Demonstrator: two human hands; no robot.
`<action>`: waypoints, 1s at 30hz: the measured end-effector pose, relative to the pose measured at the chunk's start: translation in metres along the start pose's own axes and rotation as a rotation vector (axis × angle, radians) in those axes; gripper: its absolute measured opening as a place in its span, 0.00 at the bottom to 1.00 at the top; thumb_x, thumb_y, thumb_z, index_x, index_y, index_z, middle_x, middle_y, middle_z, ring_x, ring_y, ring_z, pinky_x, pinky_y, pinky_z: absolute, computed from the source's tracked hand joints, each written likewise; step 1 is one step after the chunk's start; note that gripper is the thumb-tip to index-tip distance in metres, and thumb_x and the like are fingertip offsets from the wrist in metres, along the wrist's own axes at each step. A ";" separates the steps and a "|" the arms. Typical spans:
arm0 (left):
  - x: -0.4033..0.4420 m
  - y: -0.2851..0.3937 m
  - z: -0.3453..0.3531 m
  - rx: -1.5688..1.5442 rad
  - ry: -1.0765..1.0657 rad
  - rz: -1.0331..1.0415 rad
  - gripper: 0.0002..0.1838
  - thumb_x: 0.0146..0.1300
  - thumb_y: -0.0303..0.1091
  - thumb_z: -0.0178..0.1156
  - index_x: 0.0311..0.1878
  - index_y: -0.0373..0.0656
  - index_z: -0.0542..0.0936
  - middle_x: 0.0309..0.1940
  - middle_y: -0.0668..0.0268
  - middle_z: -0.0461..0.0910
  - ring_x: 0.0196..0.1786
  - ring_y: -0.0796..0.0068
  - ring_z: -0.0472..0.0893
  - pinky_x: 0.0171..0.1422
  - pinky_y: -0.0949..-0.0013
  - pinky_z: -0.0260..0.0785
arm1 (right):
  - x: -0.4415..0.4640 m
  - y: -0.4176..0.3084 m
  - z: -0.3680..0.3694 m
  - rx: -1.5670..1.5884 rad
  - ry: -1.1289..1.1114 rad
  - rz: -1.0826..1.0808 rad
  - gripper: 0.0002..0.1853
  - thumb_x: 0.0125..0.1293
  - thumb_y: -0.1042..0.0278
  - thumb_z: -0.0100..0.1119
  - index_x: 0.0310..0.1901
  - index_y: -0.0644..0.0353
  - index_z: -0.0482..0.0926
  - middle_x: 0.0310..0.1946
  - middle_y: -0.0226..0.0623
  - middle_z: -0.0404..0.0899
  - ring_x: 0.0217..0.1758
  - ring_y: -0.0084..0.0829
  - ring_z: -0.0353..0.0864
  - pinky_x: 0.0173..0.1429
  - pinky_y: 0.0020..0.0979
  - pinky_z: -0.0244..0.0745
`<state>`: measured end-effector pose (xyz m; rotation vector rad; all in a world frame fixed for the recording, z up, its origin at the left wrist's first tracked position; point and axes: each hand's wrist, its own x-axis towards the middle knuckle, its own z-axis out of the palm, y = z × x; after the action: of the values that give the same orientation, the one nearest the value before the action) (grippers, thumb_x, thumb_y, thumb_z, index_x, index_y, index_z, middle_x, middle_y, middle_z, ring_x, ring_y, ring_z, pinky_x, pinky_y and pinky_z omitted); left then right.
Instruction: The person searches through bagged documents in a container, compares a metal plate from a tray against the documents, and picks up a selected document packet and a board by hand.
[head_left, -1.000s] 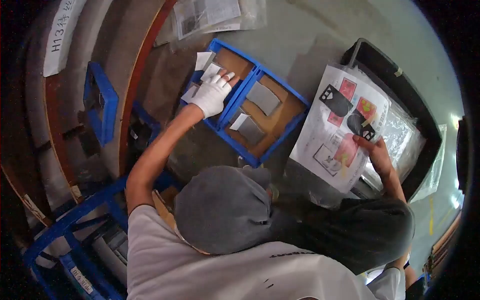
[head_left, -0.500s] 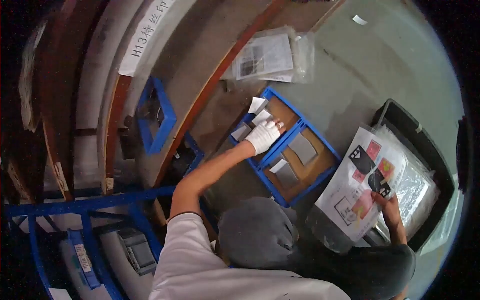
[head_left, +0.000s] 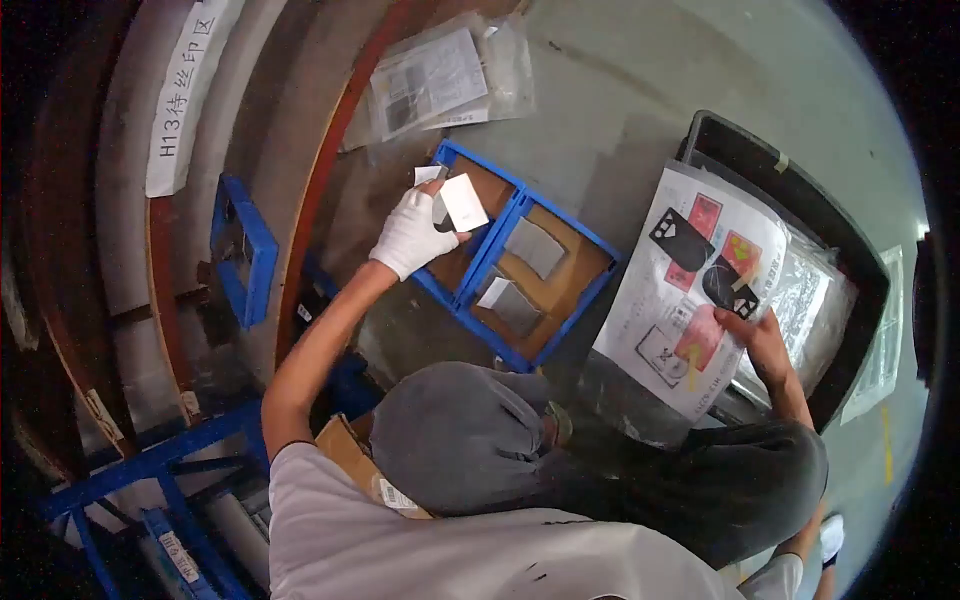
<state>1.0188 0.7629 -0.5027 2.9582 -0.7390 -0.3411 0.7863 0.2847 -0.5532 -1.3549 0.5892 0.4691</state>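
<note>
My left hand (head_left: 412, 232), in a white glove, is closed on a small grey plate with a white paper tag (head_left: 464, 203) at its face. It is raised over the left half of a blue tray (head_left: 522, 196). Within the tray's right half lie two thin grey plates (head_left: 535, 249), one with a white tag. Another white tag shows at the far left of the tray. My bare right hand (head_left: 765, 345) grips the edge of a printed sheet (head_left: 625, 335) bearing red, yellow and dark pictures. The sheet is tilted over my knee and partly covers a black bin.
The black bin (head_left: 840, 215) at the right contains plastic-wrapped items. Bagged papers (head_left: 435, 85) lie on the floor beyond the tray. A shelf rack with a labelled edge (head_left: 180, 110) stands left, holding a blue frame (head_left: 243, 252). A person's foot shows at lower right.
My left hand has lifted out of the tray with a tagged grey plate. The view has shifted, so the surroundings appear further left. My right hand still holds the sheet.
</note>
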 end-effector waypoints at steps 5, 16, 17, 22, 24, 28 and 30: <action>-0.003 0.033 -0.016 -0.445 0.051 0.067 0.49 0.48 0.43 0.79 0.70 0.38 0.64 0.62 0.52 0.73 0.64 0.59 0.75 0.70 0.59 0.67 | -0.011 -0.019 0.006 -0.099 0.035 0.083 0.18 0.63 0.69 0.70 0.53 0.62 0.80 0.44 0.29 0.83 0.45 0.23 0.78 0.51 0.28 0.72; -0.056 0.075 -0.035 -0.939 -0.227 0.090 0.51 0.50 0.38 0.79 0.73 0.43 0.59 0.64 0.59 0.68 0.67 0.67 0.70 0.72 0.61 0.62 | -0.050 -0.050 0.030 -0.084 0.127 -0.020 0.19 0.63 0.71 0.69 0.55 0.63 0.80 0.49 0.29 0.82 0.50 0.23 0.79 0.56 0.27 0.72; -0.061 0.077 -0.039 -1.019 -0.265 0.049 0.51 0.50 0.38 0.79 0.73 0.43 0.59 0.65 0.60 0.68 0.67 0.68 0.69 0.72 0.62 0.62 | -0.051 -0.047 0.037 -0.046 0.171 -0.108 0.16 0.64 0.70 0.68 0.52 0.64 0.81 0.46 0.28 0.83 0.47 0.22 0.79 0.54 0.27 0.72; -0.104 0.099 -0.084 -1.079 -0.274 -0.023 0.53 0.49 0.36 0.79 0.75 0.45 0.57 0.65 0.64 0.67 0.63 0.71 0.71 0.70 0.64 0.63 | -0.039 -0.016 0.019 -0.069 0.215 -0.126 0.17 0.65 0.69 0.67 0.54 0.64 0.80 0.47 0.30 0.83 0.48 0.24 0.80 0.55 0.28 0.73; -0.124 0.117 -0.119 -1.073 -0.246 -0.016 0.53 0.50 0.34 0.79 0.76 0.45 0.55 0.65 0.64 0.68 0.64 0.70 0.72 0.70 0.62 0.63 | -0.042 -0.027 0.022 -0.085 0.176 -0.167 0.17 0.65 0.69 0.66 0.55 0.64 0.80 0.47 0.31 0.83 0.48 0.25 0.80 0.55 0.28 0.73; -0.147 0.116 -0.127 -0.897 -0.318 -0.080 0.57 0.46 0.43 0.81 0.75 0.42 0.56 0.71 0.61 0.62 0.73 0.68 0.63 0.76 0.61 0.56 | -0.045 -0.038 0.030 -0.073 0.134 -0.236 0.18 0.66 0.70 0.65 0.56 0.65 0.79 0.49 0.32 0.83 0.50 0.26 0.80 0.57 0.29 0.73; -0.147 0.093 -0.114 -0.802 -0.296 -0.146 0.55 0.48 0.46 0.79 0.75 0.41 0.57 0.70 0.61 0.63 0.71 0.69 0.64 0.74 0.61 0.59 | -0.057 -0.044 0.031 -0.003 0.112 -0.250 0.16 0.66 0.71 0.65 0.54 0.65 0.80 0.48 0.32 0.84 0.50 0.26 0.81 0.58 0.29 0.73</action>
<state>0.8769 0.7522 -0.3513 2.2148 -0.2890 -0.8616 0.7744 0.3094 -0.4800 -1.4420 0.5023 0.1923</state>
